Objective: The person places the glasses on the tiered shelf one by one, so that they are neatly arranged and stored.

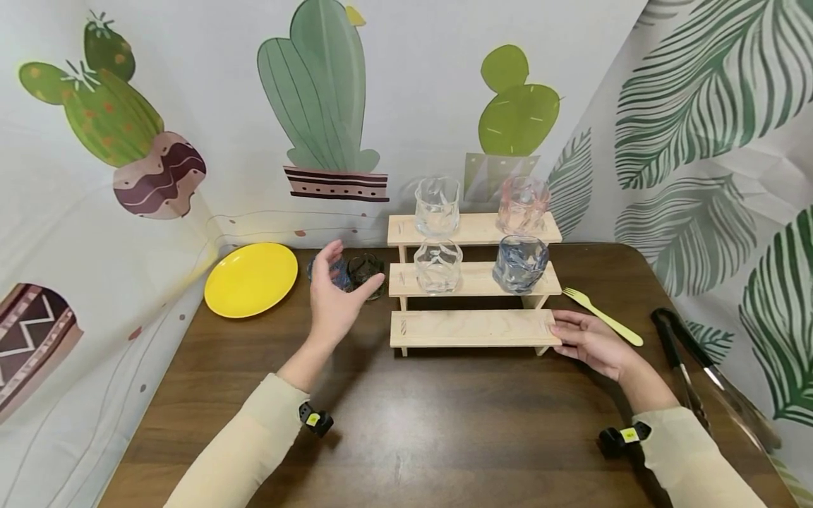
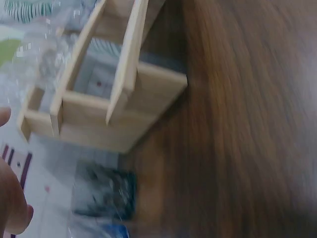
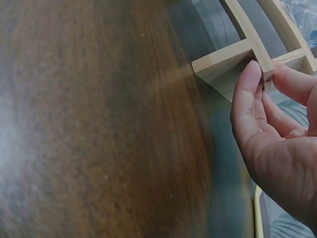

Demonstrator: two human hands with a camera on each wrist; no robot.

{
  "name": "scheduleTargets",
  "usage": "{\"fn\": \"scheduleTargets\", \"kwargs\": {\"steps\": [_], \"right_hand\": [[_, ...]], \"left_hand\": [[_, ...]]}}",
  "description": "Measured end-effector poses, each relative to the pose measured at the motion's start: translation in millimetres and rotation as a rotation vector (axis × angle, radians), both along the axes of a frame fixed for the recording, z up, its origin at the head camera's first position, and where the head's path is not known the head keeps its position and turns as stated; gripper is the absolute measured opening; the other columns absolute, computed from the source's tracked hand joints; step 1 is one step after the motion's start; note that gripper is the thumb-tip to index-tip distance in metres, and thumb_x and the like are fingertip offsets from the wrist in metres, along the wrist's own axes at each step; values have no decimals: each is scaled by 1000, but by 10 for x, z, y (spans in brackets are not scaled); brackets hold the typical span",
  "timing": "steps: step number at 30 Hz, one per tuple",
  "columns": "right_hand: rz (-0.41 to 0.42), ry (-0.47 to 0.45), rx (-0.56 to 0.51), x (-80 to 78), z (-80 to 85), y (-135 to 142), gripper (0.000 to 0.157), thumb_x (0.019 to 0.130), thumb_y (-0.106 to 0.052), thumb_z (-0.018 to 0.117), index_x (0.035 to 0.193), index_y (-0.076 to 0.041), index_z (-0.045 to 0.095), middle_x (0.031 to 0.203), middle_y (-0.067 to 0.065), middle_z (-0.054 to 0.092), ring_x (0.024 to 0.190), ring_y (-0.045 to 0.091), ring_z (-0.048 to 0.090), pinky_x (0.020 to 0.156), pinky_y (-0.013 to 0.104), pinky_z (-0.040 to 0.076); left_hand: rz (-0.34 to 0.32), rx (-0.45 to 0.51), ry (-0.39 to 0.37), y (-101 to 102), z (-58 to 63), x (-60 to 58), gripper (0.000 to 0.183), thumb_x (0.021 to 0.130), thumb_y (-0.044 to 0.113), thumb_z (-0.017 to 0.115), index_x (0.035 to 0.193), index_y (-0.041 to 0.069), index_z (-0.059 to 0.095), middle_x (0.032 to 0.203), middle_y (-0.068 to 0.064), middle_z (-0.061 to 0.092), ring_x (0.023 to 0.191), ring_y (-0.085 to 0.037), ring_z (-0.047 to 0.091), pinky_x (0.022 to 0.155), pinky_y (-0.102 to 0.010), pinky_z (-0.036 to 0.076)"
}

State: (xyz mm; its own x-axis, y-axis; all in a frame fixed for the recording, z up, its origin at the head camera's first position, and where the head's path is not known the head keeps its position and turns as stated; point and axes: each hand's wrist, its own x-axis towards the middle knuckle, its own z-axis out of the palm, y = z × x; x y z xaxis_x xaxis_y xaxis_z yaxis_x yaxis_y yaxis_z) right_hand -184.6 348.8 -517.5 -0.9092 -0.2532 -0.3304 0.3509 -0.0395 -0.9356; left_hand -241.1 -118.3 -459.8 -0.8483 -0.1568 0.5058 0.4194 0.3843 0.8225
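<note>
My right hand (image 1: 593,344) pinches the right end of the lowest board of a three-step wooden rack (image 1: 473,329); the right wrist view shows its thumb and fingers (image 3: 246,91) on either side of the board end. Left of the rack, my left hand (image 1: 333,303) is raised with thumb and fingers spread, holding nothing. It partly covers a blue glass (image 1: 341,275) on the table, beside a dark green glass (image 1: 366,268). On the top step stand a clear glass (image 1: 437,207) and a pink glass (image 1: 523,206); the middle step bears another clear glass (image 1: 438,268) and a blue-grey glass (image 1: 521,266).
A yellow plate (image 1: 250,280) lies at the table's back left. Right of the rack are a pale yellow fork (image 1: 603,316) and black-handled tongs (image 1: 705,367). A cloth printed with cacti and leaves hangs behind the brown wooden table (image 1: 406,430).
</note>
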Motion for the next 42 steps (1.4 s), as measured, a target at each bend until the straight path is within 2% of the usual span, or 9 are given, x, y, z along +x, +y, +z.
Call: {"fn": "scheduleTargets", "kwargs": {"steps": [4, 10, 15, 21, 29, 35, 42], "right_hand": [[12, 6, -4, 16, 18, -1, 63, 106, -6, 59, 154, 14, 23, 117, -1, 66, 102, 14, 67, 83, 30, 58], [19, 11, -10, 21, 20, -1, 62, 106, -6, 58, 154, 14, 24, 117, -1, 66, 102, 14, 67, 83, 30, 59], [18, 8, -17, 14, 12, 4, 58, 106, -5, 57, 153, 12, 27, 117, -1, 66, 102, 15, 67, 82, 30, 59], [14, -2, -18, 24, 33, 7, 59, 106, -5, 58, 153, 13, 25, 117, -1, 66, 102, 14, 67, 82, 30, 59], [16, 6, -7, 19, 14, 13, 60, 106, -7, 59, 153, 13, 26, 117, -1, 67, 102, 14, 67, 83, 30, 59], [21, 11, 9, 3, -8, 14, 61, 106, -7, 58, 154, 13, 25, 118, -1, 66, 102, 14, 67, 83, 29, 59], [23, 1, 10, 4, 8, 3, 66, 107, -7, 57, 155, 15, 19, 117, 0, 65, 102, 14, 67, 82, 30, 58]], "left_hand": [[92, 9, -31, -178, -123, -72, 88, 78, 30, 94, 149, 10, 46, 144, -7, 50, 133, -35, 46, 110, -53, 37], [181, 39, -89, -346, -318, -181, 91, 78, 26, 93, 151, 8, 42, 149, -12, 42, 138, -37, 40, 115, -53, 33], [236, 51, -143, -398, -433, -263, 91, 77, 24, 94, 150, 8, 42, 148, -16, 41, 138, -36, 40, 116, -45, 32], [287, 58, -208, -414, -549, -381, 90, 78, 20, 93, 151, 10, 41, 149, -14, 42, 138, -28, 41, 116, -40, 32], [281, 78, -259, -449, -656, -469, 90, 76, 4, 88, 152, 5, 39, 147, -17, 46, 138, -30, 43, 117, -41, 32], [283, 48, -293, -486, -737, -496, 95, 76, 13, 92, 154, 9, 37, 153, -13, 46, 140, -29, 44, 116, -43, 33], [275, 50, -317, -531, -771, -502, 93, 79, 22, 93, 153, 9, 40, 151, -12, 50, 138, -30, 47, 115, -44, 35]]}}
